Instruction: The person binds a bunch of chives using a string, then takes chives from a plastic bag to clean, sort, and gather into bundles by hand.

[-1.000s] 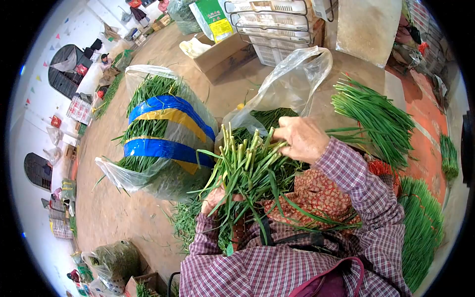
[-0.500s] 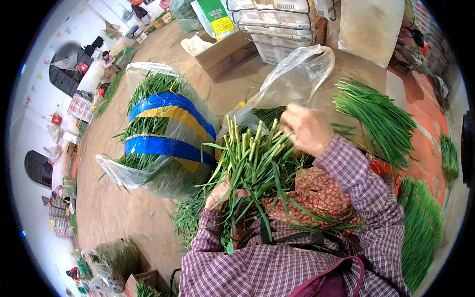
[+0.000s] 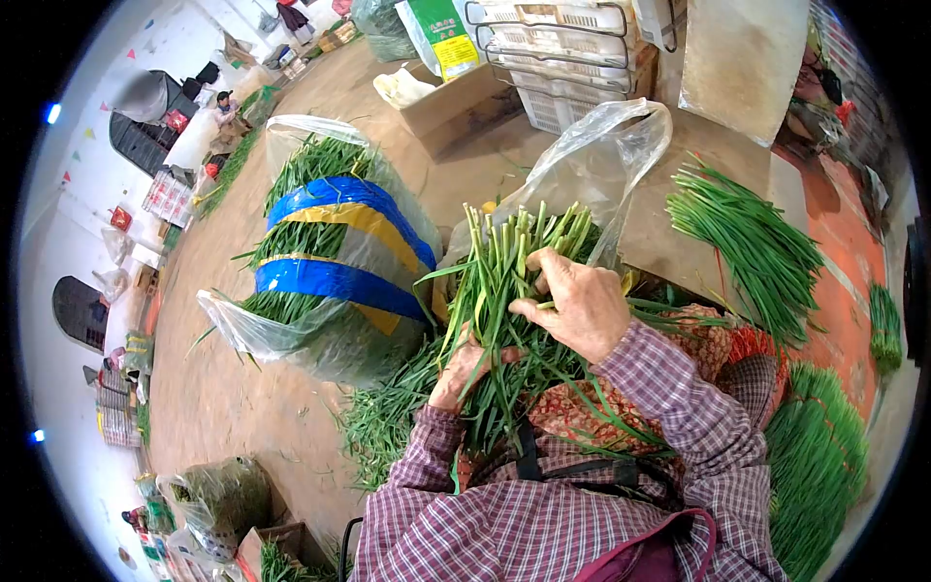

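My left hand (image 3: pixel 464 373) is wrapped round the lower part of a loose bunch of garlic chives (image 3: pixel 495 257), whose pale cut ends point up and away from me. My right hand (image 3: pixel 579 306) is on the right side of this bunch, index finger and thumb bent round some of its stalks. Its other fingers are curled under and partly hidden. More loose green leaves (image 3: pixel 383 436) lie below and left of my left hand. Just beyond the bunch lies an open clear plastic bag (image 3: pixel 601 155). A red patterned cloth (image 3: pixel 572 412) covers my lap.
To the left stands a clear bag of greens (image 3: pixel 339 262) banded with blue and yellow tape. Tied chive bundles (image 3: pixel 742 238) lie at the right, with a larger green pile (image 3: pixel 819 466) nearer me. Beyond are a cardboard box (image 3: pixel 456 112) and stacked white crates (image 3: pixel 562 68). A person (image 3: pixel 228 107) sits far left.
My right hand has come down and slightly left, from above the stalk ends to the bunch's side. My left hand has shifted right and still grips the bunch, which stands more upright.
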